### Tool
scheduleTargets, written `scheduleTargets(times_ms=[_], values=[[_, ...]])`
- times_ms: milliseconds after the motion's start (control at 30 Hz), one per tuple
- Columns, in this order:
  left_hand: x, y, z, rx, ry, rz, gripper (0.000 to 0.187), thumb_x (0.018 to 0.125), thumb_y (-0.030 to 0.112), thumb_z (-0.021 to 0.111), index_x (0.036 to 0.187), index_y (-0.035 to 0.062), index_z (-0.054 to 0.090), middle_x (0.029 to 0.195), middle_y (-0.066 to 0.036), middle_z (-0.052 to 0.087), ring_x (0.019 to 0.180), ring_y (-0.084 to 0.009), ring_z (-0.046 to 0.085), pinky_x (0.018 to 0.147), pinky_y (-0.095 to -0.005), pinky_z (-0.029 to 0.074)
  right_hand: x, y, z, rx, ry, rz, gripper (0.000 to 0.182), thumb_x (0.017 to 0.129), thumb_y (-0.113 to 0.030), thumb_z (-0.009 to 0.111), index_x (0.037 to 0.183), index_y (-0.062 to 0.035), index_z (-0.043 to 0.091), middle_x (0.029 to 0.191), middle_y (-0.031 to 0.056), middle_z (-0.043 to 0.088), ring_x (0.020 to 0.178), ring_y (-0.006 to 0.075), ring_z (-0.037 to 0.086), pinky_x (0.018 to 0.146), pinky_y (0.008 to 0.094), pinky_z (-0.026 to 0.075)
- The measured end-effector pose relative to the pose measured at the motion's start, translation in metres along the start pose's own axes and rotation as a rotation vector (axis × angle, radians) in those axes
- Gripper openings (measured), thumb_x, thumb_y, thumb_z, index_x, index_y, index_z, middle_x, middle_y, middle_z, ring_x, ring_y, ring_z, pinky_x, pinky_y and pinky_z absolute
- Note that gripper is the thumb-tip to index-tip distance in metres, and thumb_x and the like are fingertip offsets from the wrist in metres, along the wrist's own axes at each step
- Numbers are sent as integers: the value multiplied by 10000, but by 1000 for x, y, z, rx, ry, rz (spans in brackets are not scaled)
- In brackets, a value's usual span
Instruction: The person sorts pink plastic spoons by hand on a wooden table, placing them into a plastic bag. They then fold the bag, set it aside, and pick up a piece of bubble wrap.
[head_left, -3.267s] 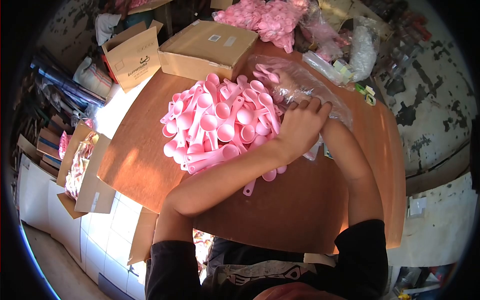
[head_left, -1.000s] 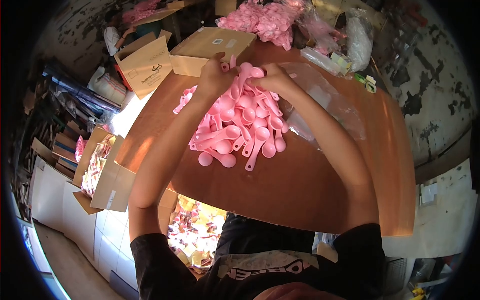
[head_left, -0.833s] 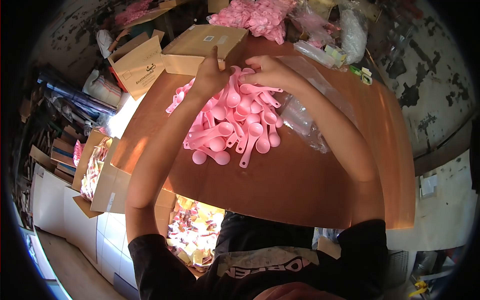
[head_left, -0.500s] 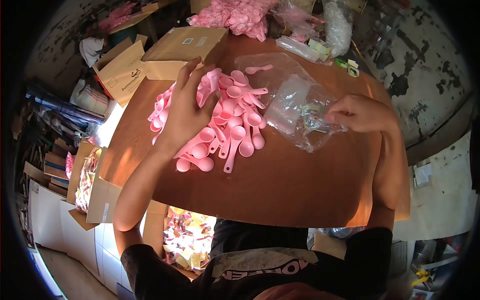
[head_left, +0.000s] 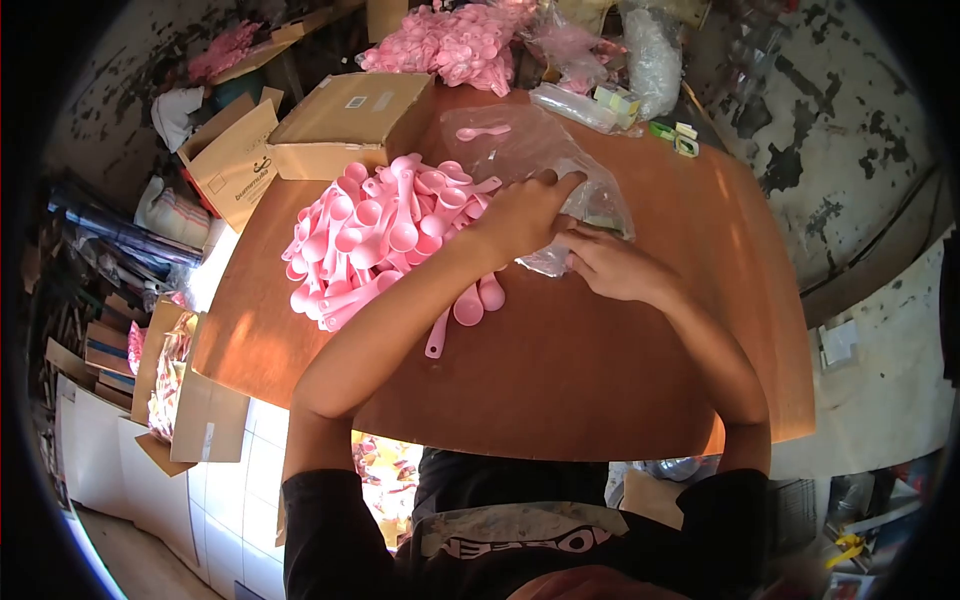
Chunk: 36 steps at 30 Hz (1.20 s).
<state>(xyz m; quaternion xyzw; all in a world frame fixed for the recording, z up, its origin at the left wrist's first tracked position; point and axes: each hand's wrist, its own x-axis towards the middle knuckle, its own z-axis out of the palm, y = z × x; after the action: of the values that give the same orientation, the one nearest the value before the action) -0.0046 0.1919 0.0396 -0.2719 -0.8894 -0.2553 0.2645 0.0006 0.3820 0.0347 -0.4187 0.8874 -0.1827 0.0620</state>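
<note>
A heap of pink plastic scoops [head_left: 365, 235] lies on the brown table [head_left: 560, 370]. To its right is a clear plastic bag [head_left: 600, 190], flattened and crumpled, with one pink scoop [head_left: 483, 132] at its far left part. My left hand [head_left: 525, 215] reaches across the right side of the heap to the bag, its fingers curled on the plastic. Close against it, my right hand [head_left: 615, 265] pinches the bag's near edge. The hands partly cover the bag, and the exact contact of the left fingertips is hidden.
A closed cardboard box [head_left: 350, 115] stands behind the heap. Bagged pink scoops [head_left: 445, 50] and a roll of clear plastic [head_left: 653, 65] lie at the back. Small green and white items [head_left: 680, 138] sit at the far right. An open carton [head_left: 215, 415] stands left of the table.
My left hand has left the scoop heap and moved right to the bag. My right hand has come left, drawing the bag's edge with it. The view has shifted slightly.
</note>
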Motion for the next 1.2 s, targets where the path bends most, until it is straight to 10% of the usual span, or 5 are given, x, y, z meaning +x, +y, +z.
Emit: scheduleTargets(times_ms=[233, 300, 533, 900, 1200], values=[[10, 17, 3, -32, 96, 130, 290, 764, 4, 614, 1052, 35, 624, 869, -169, 626, 776, -383, 638, 694, -455, 520, 57, 41, 16, -72, 77, -22, 514, 844, 2, 468, 1346, 94, 405, 1432, 315, 348, 1346, 386, 355, 1123, 412, 297], [4, 33, 0, 13, 116, 218, 312, 748, 5, 616, 1058, 46, 617, 878, -156, 614, 788, -371, 633, 706, -447, 522, 87, 72, 37, -473, 504, -295, 447, 852, -80, 523, 1272, 70, 491, 1379, 301, 414, 1253, 407, 446, 1022, 424, 400], [-8, 37, 0, 68, 89, 285, 341, 709, -11, 612, 1043, 57, 613, 924, -129, 579, 861, -340, 607, 750, -435, 516, 113, 29, 0, 142, 467, 33, 383, 832, -167, 601, 1170, 12, 576, 1257, 247, 546, 1107, 400, 551, 889, 426, 481], [-7, 26, -22, -12, -37, 280, 309, 781, 61, 631, 1089, 83, 650, 974, -99, 611, 879, -311, 619, 793, -429, 480, 192, 79, 42, -403, 353, -29, 245, 789, -117, 625, 1015, -25, 641, 1020, 186, 654, 952, 350, 636, 781, 412, 523], [68, -122, -33, -12, -334, -478, 469, 934, 400, 430, 1316, 163, 565, 1355, -156, 535, 1238, -336, 519, 1070, -437, 363, 150, 52, 8, -336, 457, -145, 177, 777, -48, 589, 936, 8, 643, 955, 202, 661, 920, 357, 646, 786, 428, 519]])
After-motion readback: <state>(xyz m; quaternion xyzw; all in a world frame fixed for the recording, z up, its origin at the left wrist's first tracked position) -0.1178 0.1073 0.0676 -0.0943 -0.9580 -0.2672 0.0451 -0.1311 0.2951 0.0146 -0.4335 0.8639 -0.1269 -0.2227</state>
